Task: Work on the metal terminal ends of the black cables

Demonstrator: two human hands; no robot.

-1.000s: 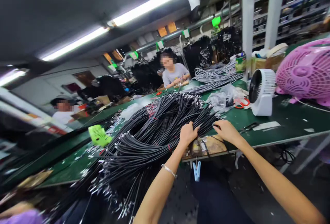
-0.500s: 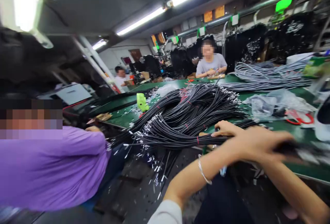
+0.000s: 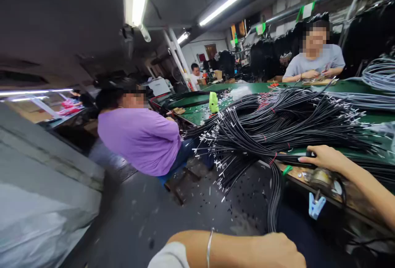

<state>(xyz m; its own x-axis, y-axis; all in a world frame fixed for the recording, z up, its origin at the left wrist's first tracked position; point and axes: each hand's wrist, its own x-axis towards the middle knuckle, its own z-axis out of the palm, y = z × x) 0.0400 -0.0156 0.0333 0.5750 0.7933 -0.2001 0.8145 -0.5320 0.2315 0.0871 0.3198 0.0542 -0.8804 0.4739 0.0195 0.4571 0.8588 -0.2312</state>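
Observation:
A bundle of black cables (image 3: 262, 146) with white tips lies over the table's near edge, tied with red bands. My right hand (image 3: 328, 159) is closed around this bundle at the right, thumb along the cables. Below it, part of the black cables bends down in a thick strand (image 3: 274, 202). My left hand (image 3: 274, 251), with a bracelet at the wrist, is closed at the bottom of the view where this strand ends. Its fingers are mostly turned away, but the strand runs into its grip.
A large heap of black cables (image 3: 296, 115) covers the green table (image 3: 197, 113). A lime-green fan-like object (image 3: 213, 102) stands behind it. A small metal device (image 3: 321, 179) and a blue clip (image 3: 316, 206) are at the table edge. A person in purple (image 3: 142, 140) sits at left; another (image 3: 314, 62) sits opposite.
My view has turned left. My left hand has moved from the far right, crossed over my right arm, down to the bottom, bending a strand downward. My right hand stays on the bundle.

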